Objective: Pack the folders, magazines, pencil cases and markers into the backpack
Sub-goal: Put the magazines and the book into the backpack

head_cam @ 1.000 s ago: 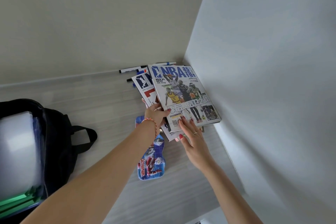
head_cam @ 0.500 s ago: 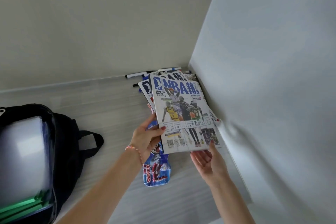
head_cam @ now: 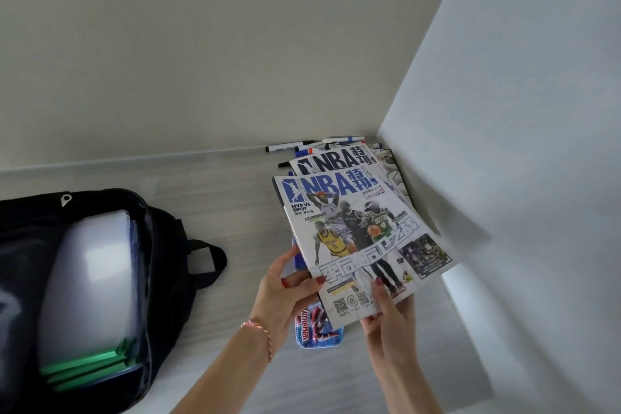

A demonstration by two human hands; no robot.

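Observation:
Both my hands hold a basketball magazine (head_cam: 356, 228) lifted off the table. My left hand (head_cam: 285, 292) grips its near left edge and my right hand (head_cam: 386, 309) its near bottom edge. Under it a second magazine (head_cam: 332, 160) lies with more printed sheets toward the corner. Several markers (head_cam: 289, 146) lie against the back wall. A blue pencil case (head_cam: 317, 329) lies on the table below the lifted magazine, partly hidden. The black backpack (head_cam: 168, 245) lies open at the left, with clear and green folders (head_cam: 90, 279) inside.
The light wood-grain table (head_cam: 235, 212) meets a beige wall at the back and a white wall at the right. The backpack's carry handle (head_cam: 208, 265) points toward the magazines. A white ledge (head_cam: 470, 312) runs along the right side.
The top magazine has been lifted off the stack and drawn toward me and left. My right hand moved from under it to gripping its near edge.

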